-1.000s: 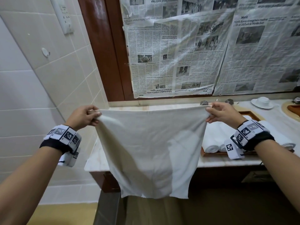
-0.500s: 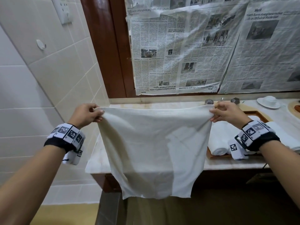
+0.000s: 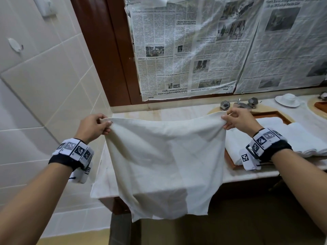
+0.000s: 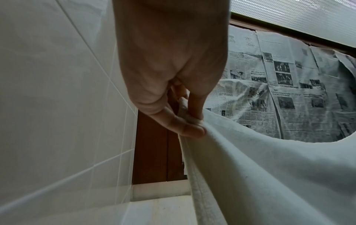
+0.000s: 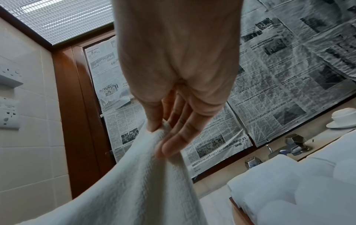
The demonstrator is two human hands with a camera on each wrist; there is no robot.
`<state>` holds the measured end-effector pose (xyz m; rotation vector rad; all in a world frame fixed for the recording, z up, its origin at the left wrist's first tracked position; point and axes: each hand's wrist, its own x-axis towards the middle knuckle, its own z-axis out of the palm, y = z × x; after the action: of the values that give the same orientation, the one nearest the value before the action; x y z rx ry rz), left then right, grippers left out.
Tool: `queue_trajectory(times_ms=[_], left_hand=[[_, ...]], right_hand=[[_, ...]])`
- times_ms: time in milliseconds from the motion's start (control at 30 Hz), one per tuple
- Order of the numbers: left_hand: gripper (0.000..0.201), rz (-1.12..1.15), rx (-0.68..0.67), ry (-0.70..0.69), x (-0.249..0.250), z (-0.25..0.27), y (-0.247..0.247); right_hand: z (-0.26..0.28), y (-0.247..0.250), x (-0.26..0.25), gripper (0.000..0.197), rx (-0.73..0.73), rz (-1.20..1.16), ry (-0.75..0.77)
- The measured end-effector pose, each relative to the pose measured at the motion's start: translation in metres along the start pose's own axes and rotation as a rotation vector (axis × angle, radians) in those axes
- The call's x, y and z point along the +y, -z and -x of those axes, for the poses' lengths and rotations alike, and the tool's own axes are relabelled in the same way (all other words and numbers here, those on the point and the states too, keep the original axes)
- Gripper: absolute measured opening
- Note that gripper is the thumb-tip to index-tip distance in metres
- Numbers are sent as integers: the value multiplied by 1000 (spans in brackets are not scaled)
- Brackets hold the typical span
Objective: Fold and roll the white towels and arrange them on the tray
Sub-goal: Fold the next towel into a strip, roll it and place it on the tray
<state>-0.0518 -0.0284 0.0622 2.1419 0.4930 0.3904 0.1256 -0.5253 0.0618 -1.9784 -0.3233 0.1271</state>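
Step in hand, judged from the layout: spreading one white towel [image 3: 164,163] flat before the first fold.

- Left hand [image 3: 92,127]: thumb and fingers pinching the upper left corner.
- Right hand [image 3: 240,122]: thumb and fingers [image 5: 173,140] pinching the upper right corner.
- Towel position: held up in the air in front of the tabletop [image 3: 177,112], top edge stretched between both hands with a slight sag, lower part hanging past the tabletop front edge.

Recommended handling:
- Keep both corners level and the top edge taut, so that the cloth hangs square.
- Lower onto the bare stretch of tabletop left of the wooden tray [image 3: 230,161], far edge first, then smooth flat.
- Match hems exactly at each fold; uneven edges likely to give a lopsided roll.
- Avoid dragging the hanging part over the tray.

Count:
- Towels in hand: one.
- Finished towels on the tray [image 3: 276,137]: at least three visible in the head view; exact number not certain, since the right wrist covers part of the tray.
- Trays holding towels: one. Edge of a further wooden item at far right, kind not clear.
- Tap handles [image 3: 225,104]: two, with a spout between.
- White cup on saucer [image 3: 288,99]: one.
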Motion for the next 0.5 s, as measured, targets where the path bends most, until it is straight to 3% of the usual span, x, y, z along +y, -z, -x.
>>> queue_trajectory(times_ms=[333, 500], left_hand=[[4, -45, 49, 26, -1, -41, -47], [9, -72, 77, 50, 1, -56, -66]], right_hand=[[-70, -16, 29, 19, -58, 23, -21], [-100, -22, 31, 12, -116, 28, -22]])
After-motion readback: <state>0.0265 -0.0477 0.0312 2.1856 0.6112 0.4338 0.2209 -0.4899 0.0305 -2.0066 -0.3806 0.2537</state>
